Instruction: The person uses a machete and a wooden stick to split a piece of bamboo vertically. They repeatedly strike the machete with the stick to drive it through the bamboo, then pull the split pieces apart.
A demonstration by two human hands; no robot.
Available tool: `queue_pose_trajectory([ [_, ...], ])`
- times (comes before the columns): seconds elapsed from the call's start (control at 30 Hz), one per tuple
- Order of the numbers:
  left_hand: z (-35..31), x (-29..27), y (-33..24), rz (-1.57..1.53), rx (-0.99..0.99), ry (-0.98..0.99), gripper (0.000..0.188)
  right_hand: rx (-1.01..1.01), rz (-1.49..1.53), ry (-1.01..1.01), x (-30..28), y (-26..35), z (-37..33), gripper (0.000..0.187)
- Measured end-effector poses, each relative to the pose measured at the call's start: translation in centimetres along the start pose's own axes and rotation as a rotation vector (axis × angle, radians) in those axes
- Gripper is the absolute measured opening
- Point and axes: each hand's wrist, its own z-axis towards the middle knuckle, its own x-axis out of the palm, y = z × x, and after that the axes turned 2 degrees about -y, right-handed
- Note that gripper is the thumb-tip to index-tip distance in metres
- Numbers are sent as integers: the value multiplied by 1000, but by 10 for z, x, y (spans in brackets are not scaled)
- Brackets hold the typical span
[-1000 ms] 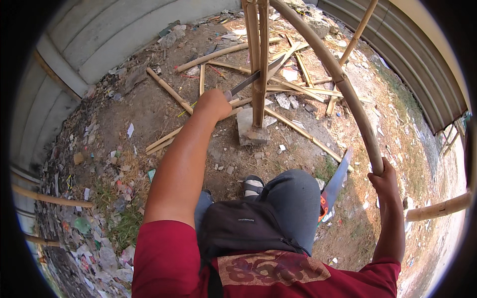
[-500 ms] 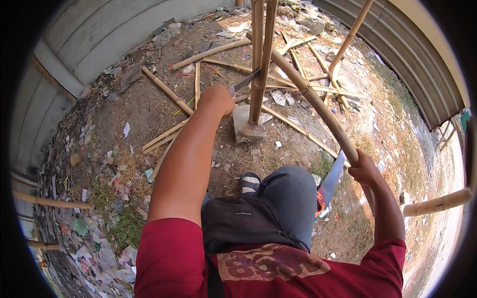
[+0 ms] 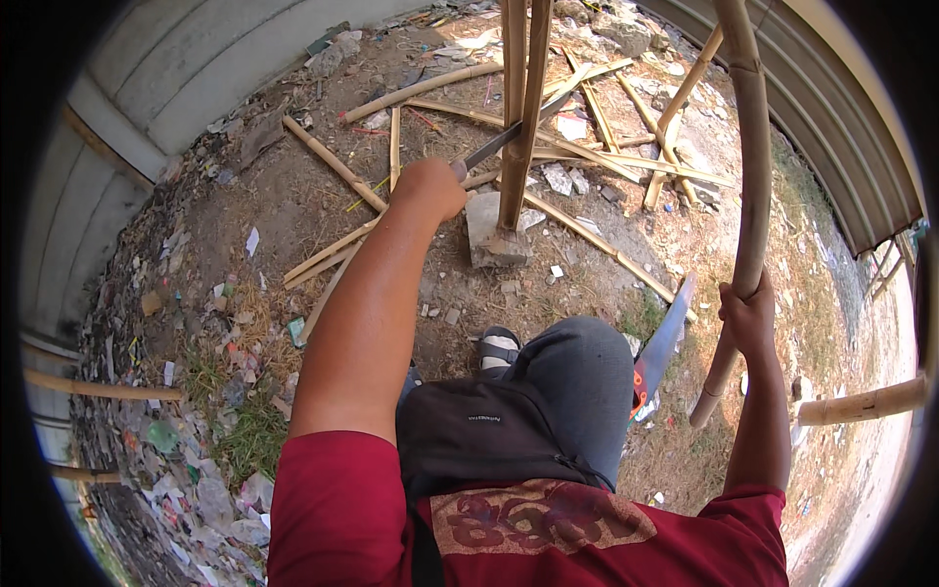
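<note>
My left hand (image 3: 435,189) is closed round the handle of a machete (image 3: 486,149). Its dark blade sits in the split of an upright bamboo pole (image 3: 514,186), and the blade's far end comes out on the right. The pole stands on a concrete block (image 3: 497,240), its two halves parted above the blade. My right hand (image 3: 748,315) grips a thick bamboo stick (image 3: 751,166) near its lower end. That stick is held nearly upright, apart from the pole and the blade.
Split bamboo strips (image 3: 597,157) lie criss-crossed on the ground beyond the block. A handsaw (image 3: 670,328) with an orange-and-black handle is beside my right knee. Bamboo poles (image 3: 861,403) jut in from both sides. A grey wall (image 3: 205,73) rises at left, corrugated sheeting (image 3: 831,147) at right; litter covers the ground.
My right hand has swung the bamboo stick up and to the right, from slanting across behind the pole to nearly upright. The left hand and machete have barely moved.
</note>
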Motion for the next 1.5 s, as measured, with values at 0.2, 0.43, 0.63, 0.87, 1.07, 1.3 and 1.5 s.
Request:
queue_pose_trajectory([
  [0.2, 5, 4, -17, -29, -50, 36, 42, 269, -352, 498, 34, -29, -27, 52],
  [0.43, 13, 27, 1, -1, -36, -16, 41, 134, -151, 220, -23, 16, -10, 46],
  [0.63, 13, 23, 5, -24, -14, 16, 44, -2, 42, -18, -24, 28, 15, 39],
  [0.87, 14, 10, -2, 43, 6, 75, 43, 151, -642, 504, 49, -46, -7, 58],
  [1.07, 11, 28, 8, 24, -29, 10, 40, 342, -167, 498, 28, -29, -18, 49],
  [1.3, 16, 32, 15, 60, 6, 52, 42, 64, -123, 119, -22, 35, -13, 54],
  [1.5, 20, 43, 14, -1, 42, 7, 42, 43, -294, 201, 32, -30, 3, 47],
])
